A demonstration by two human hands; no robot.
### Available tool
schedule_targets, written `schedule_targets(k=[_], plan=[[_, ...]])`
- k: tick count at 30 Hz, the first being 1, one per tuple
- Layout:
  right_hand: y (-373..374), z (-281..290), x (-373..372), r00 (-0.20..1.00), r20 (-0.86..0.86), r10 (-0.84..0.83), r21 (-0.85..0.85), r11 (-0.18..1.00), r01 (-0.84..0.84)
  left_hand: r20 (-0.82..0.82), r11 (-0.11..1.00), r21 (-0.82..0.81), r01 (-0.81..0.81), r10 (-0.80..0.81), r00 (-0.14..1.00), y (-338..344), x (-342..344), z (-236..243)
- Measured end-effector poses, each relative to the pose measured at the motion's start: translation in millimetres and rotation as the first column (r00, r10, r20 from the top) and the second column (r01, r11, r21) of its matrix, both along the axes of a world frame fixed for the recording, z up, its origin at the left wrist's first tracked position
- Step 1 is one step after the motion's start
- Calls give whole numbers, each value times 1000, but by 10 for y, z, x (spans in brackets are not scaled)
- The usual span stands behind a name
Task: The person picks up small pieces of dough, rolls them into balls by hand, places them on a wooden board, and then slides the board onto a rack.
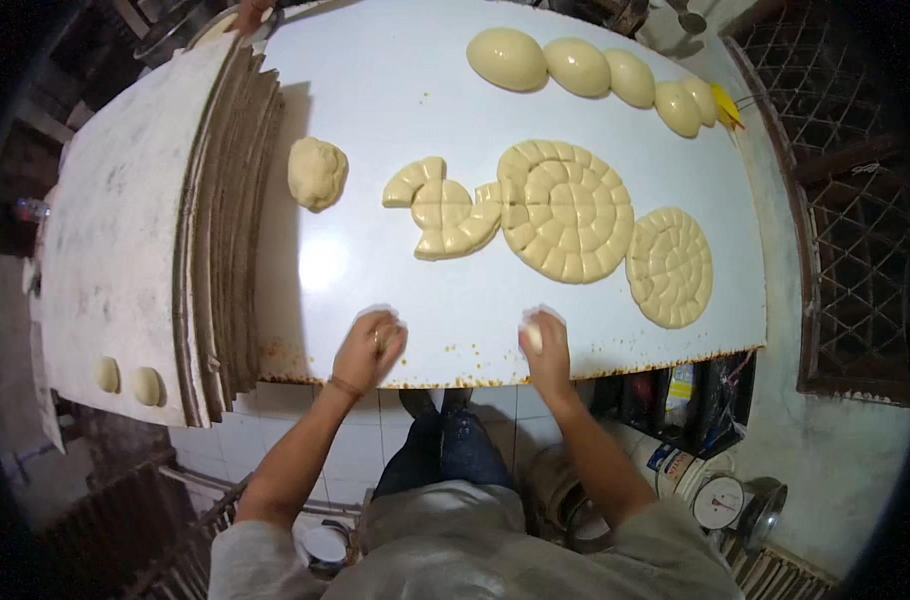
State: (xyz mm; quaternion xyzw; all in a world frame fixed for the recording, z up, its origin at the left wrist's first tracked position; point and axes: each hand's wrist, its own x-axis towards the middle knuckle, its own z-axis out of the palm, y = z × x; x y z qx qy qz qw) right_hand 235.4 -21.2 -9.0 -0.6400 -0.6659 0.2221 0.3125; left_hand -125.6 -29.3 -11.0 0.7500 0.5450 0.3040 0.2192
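Surface [375, 100], head view: white and glossy, with brown specks along its near edge; a stack of worn boards [125, 200] stands at the left.
Right hand [547, 350]: above the near part of the surface, fingers curled around a small dough piece [531, 338].
Small dough piece: pale and smooth where it shows, at the hand's inner side; mostly covered, so its long axis cannot be told.
Left hand [372, 345]: fingers curled in narrowly near the same edge; whether they hold anything cannot be told.
Large cut disc [566, 210]: pale yellow, glossy, scored into rings of short blocks; nearly round, without a clear long axis.
Right-hand cut disc [670, 268]: scored alike, touching the large one; appears oval, long axis running near to far.
Partial disc [442, 215]: quartered round centre, ring gapped at upper right and lower left.
Rough lump [317, 174]: uncut, wrinkled, slightly longer near to far.
Smooth domes [578, 68]: five, shiny, their row slanting nearer toward the right.
Small dough balls [147, 386]: two, on the top board's near end.
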Motion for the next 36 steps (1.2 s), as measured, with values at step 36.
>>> schedule_targets(k=[36], plan=[[-129,-166,-276,976,76,206,93,973,-212,244,999,14,-36,31,969,-140,437,-287]])
